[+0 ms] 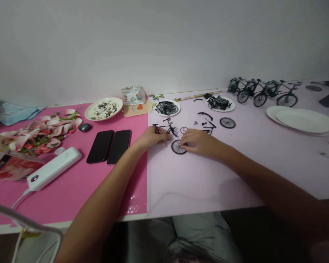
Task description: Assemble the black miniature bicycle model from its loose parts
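Observation:
My left hand (152, 137) is closed on a small black bicycle frame (164, 128) with handlebars and a front fender. Just to the right, my right hand (193, 140) has its fingers pinched at the edge of a black spoked wheel (178, 147) below the frame. Beyond the right hand lie a curved fender (206, 116), several small black parts (207, 129) and another wheel (227, 122). Two white plates hold more black parts: one with wheels (167, 107), the other with dark pieces (220, 103).
Assembled model bicycles (259, 93) stand at the back right, near stacked white plates (307, 120). On the pink left side are two phones (100, 147), a white power bank (55, 168), a bowl (117, 112), a black mouse (84, 127) and petal-like pieces (48, 133).

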Available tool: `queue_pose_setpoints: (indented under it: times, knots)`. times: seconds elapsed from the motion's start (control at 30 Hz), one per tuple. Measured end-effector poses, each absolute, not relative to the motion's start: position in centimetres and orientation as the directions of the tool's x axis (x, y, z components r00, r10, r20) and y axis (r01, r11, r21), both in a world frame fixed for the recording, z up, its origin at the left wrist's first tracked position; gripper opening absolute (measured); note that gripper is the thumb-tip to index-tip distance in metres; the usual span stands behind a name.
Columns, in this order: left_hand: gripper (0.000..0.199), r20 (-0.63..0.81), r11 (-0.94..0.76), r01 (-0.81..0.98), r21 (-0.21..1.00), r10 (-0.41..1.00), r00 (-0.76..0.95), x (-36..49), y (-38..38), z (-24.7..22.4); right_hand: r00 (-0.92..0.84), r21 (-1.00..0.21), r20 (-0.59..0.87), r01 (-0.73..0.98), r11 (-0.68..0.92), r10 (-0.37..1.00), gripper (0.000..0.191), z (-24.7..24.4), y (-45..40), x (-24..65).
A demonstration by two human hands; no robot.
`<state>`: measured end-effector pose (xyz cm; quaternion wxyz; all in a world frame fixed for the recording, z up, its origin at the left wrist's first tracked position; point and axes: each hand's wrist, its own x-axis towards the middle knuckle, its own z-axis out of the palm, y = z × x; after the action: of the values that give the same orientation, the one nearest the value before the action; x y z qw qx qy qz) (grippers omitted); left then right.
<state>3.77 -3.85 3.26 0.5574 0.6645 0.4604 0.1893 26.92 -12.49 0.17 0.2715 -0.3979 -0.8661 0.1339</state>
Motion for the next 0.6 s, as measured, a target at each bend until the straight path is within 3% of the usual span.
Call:
queue_pose_setpoints:
  times: [0.2, 0.4, 0.6]
  knots:
    - [0.017, -0.274, 0.043, 0.414, 0.909, 0.81, 0.518, 3.62, -3.59, 2.94, -0.527, -0.441, 0.361, 0.63, 0.639, 0.77, 0.017, 0.62, -12.84, 26.69]
    - [0.014, -0.264, 0.044, 0.388, 0.921, 0.802, 0.536, 3.69, -3.6, 2.82, -0.538, -0.432, 0.397, 0.605, 0.669, 0.743, 0.014, 1.0, -13.12, 26.34]
    - [0.019, -0.268, 0.064, 0.373, 0.926, 0.808, 0.525, 3.72, -3.71, 2.71, -0.584, -0.35, 0.411, 0.608, 0.713, 0.7, 0.013, 0.44, -12.82, 26.34]
